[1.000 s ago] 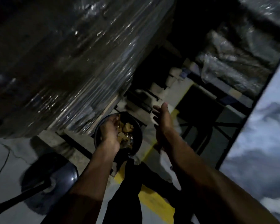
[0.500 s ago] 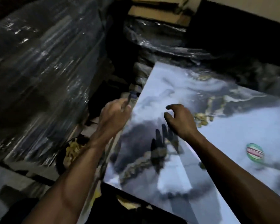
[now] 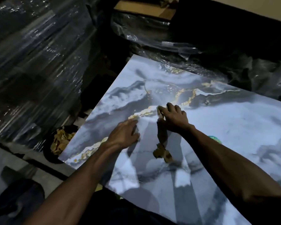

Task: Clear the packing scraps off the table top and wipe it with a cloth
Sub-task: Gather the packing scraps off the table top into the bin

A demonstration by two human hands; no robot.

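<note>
A glossy marble-patterned table top (image 3: 225, 127), grey-white with gold veins, fills the right of the head view. My left hand (image 3: 123, 135) lies flat on it with fingers apart, holding nothing. Just to its right my right hand (image 3: 175, 119) has its fingertips closing on a pale brown scrap (image 3: 161, 112). Another brown packing scrap (image 3: 162, 153) lies on the table below that hand. Beside the table's left corner, on the floor, stands a dark bin (image 3: 47, 153) with brown scraps (image 3: 60, 141) inside.
Tall stacks wrapped in shiny plastic film (image 3: 34, 62) stand at the left. More wrapped goods and a cardboard box (image 3: 144, 10) sit behind the table. A round green sticker (image 3: 215, 138) shows by my right forearm. A dark round base (image 3: 18, 197) stands on the floor at lower left.
My view swung from the floor bin up to the table top. Both hands moved from the bin onto the table; my right hand reached a scrap by the gold vein.
</note>
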